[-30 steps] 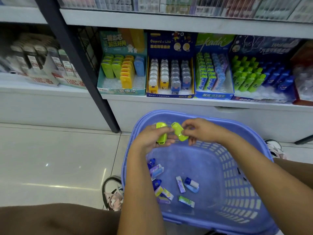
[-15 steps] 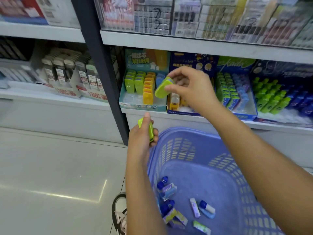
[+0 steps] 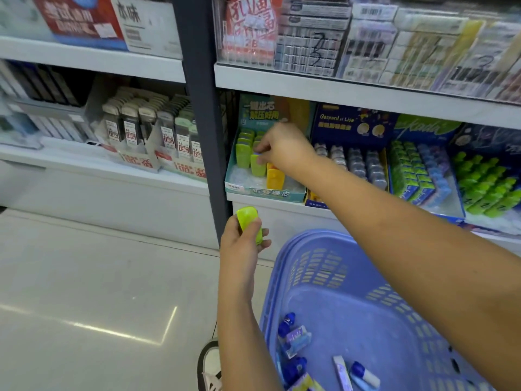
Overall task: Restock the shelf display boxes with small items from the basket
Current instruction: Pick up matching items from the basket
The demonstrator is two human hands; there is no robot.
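Note:
My right hand (image 3: 282,149) reaches into the teal display box (image 3: 265,190) on the lower shelf and pinches the top of a lime-green eraser case (image 3: 257,165) standing in the second row. Yellow cases (image 3: 275,177) stand just to its right. My left hand (image 3: 242,244) is lower, in front of the shelf edge, and grips another lime-green case (image 3: 248,222). The purple basket (image 3: 284,266) sits below on the right, with several small blue and purple items (image 3: 294,338) on its bottom.
A dark shelf post (image 3: 201,114) stands just left of the teal box. A blue Gaspard et Lisa box (image 3: 352,128) and green and blue item boxes (image 3: 417,170) fill the shelf to the right. A shoe (image 3: 210,365) rests on the tiled floor beside the basket.
My right hand has moved from in front of the shelf into the teal box, setting its green case among the green rows. The view has moved closer to the shelf. My left hand keeps its case.

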